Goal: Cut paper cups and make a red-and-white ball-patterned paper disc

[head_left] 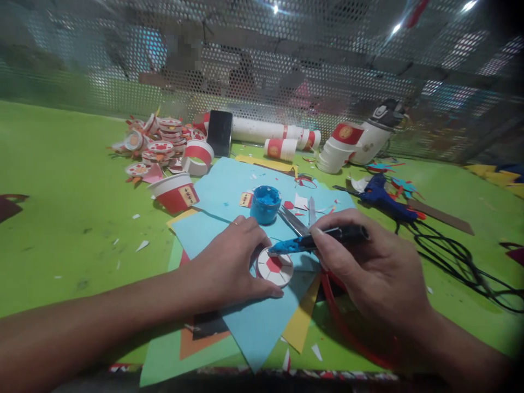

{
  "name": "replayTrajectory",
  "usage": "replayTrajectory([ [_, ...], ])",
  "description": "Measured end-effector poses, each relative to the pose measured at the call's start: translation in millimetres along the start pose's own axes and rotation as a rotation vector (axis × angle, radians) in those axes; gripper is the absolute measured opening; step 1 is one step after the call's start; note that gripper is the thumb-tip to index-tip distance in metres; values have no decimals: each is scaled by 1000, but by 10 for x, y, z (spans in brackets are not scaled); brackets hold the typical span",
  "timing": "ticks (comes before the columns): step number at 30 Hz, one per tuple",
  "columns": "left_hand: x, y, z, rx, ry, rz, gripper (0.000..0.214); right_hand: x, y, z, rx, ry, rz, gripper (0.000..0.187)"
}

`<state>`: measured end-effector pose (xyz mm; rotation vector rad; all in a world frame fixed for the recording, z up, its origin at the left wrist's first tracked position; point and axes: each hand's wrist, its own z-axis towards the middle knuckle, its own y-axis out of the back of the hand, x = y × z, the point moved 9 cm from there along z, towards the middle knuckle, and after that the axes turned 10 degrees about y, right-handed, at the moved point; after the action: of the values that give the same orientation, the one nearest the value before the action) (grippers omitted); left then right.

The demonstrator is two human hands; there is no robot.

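My left hand [241, 262] grips a small round white disc [282, 275] by its edge, thumb and fingers around its left side. On the disc is a red hexagon with dark lines running outward. My right hand [372, 267] holds a black pen [333, 238] whose front end is smeared with blue; its tip meets the disc's upper edge. Just behind stands an open pot of blue paint [266, 204]. Scissors [295, 221] lie partly hidden under my right hand, their red handle [344, 327] showing below it. Light blue paper sheets [254, 333] lie underneath.
Red-and-white paper cups [176, 194] and a heap of decorated discs [159, 144] sit at the left. A phone [220, 132] leans at the back near stacked cups [254, 130]. A blue glue gun [382, 197] with a black cable and a white bottle [374, 136] are at right.
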<state>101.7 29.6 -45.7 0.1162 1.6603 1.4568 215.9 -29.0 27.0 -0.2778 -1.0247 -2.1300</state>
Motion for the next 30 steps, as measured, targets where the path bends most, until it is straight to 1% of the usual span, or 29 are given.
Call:
replayTrajectory([
  [9, -5, 2, -10, -5, -3, 16, 50, 13, -14, 1, 4, -5, 0, 7],
  [19, -11, 11, -5, -8, -12, 33, 49, 29, -28, 18, 7, 19, -40, 7],
  [30, -13, 7, -14, -14, -30, 35, 49, 12, -46, -15, 15, -6, -25, 6],
])
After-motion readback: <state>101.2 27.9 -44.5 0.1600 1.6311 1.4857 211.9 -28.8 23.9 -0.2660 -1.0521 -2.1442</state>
